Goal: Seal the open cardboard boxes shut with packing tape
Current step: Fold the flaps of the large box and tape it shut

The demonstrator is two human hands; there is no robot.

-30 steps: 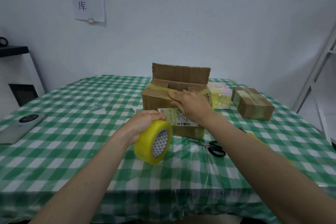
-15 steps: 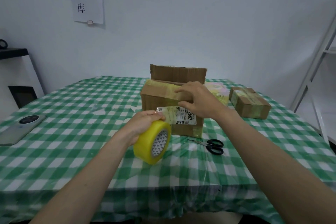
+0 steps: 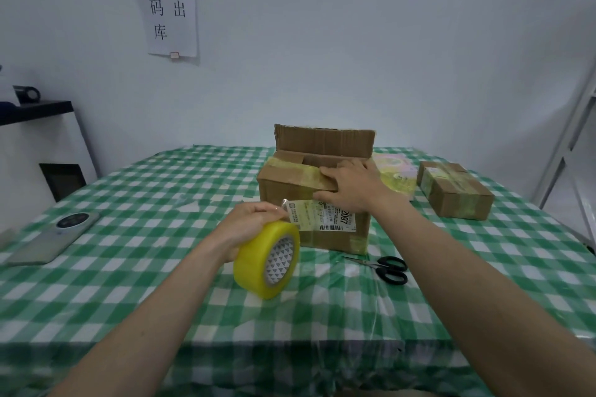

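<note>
At frame centre, your right hand [image 3: 350,185] has slid rightward, fingers flat on the open cardboard box [image 3: 317,190] front flap. Your left hand [image 3: 250,224] still grips the yellow tape roll [image 3: 266,259]. Scissors [image 3: 385,267] lie lower right, checked tablecloth [image 3: 145,284] open leftward.

Scissors [image 3: 383,267] before the open box [image 3: 317,190]; smaller box [image 3: 454,188] right, phone [image 3: 54,237] far left

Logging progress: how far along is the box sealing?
Done: the small box at right looks taped shut. In hand: the right hand rests on the big box's near flap, its rear flap upright; the left hand grips the tape roll. Left: close and tape the big box, cut with the scissors.
</note>
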